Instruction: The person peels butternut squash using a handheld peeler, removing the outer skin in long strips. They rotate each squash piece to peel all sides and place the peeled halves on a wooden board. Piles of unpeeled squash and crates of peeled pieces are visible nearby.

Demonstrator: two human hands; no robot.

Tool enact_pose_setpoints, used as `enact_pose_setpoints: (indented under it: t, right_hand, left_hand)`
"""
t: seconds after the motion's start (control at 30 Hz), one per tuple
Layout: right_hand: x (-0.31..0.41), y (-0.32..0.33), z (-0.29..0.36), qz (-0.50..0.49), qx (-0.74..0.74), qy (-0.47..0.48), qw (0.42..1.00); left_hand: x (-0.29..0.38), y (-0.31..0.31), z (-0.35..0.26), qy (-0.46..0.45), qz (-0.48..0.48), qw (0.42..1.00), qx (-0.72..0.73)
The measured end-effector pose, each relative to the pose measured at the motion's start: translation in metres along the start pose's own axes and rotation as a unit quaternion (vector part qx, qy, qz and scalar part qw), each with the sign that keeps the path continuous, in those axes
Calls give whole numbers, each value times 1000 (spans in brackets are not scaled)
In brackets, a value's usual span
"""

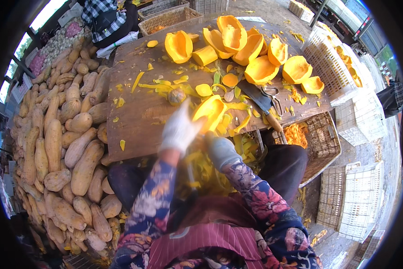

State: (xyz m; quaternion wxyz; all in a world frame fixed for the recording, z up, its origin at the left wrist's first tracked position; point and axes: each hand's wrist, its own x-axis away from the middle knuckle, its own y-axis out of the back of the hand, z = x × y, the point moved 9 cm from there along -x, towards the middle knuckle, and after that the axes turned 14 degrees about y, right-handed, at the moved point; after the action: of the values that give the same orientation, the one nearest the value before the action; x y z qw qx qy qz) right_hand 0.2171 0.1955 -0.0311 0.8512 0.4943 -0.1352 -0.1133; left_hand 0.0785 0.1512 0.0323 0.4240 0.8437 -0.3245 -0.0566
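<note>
Both of my hands wear pale work gloves at the near edge of a wooden table [137, 117]. A peeled, hollowed pumpkin piece [211, 111] lies tilted at my left hand [181, 126], whose blurred fingers touch its left side. My right hand [221, 151] is curled just below that piece; what is in it is blurred and hidden. Right of the piece lie a cleaver [257, 97] with a wooden handle and a metal peeler [274, 99]. Peel strips surround a small unpeeled pumpkin end [176, 96]. Several hollowed pumpkin pieces [261, 70] stand along the table's far right.
Unpeeled pumpkins [82, 168] are heaped at left. A crate [322, 144] with orange pulp [295, 135] stands by my right knee, and peelings [205, 171] lie between my legs. White plastic crates [332, 64] line the right side. A person in a checked shirt [102, 20] sits at the far left.
</note>
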Motion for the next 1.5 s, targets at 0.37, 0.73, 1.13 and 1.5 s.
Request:
enact_pose_setpoints:
  t: [0.37, 0.73, 1.13, 1.5]
  right_hand:
    - [40, 18, -7, -78, -91, 33, 992]
    - [-23, -2, -26, -60, 29, 40, 997]
    - [7, 1, -7, -146, -81, 62, 984]
    - [30, -42, -32, -74, -109, 30, 991]
  left_hand:
    - [-84, -34, -7, 59, 32, 998, -17]
    - [-10, -8, -32, -147, -122, 961, 202]
    - [-18, -10, 15, -64, -107, 931, 344]
    - [-5, -17, -3, -137, -90, 918, 361]
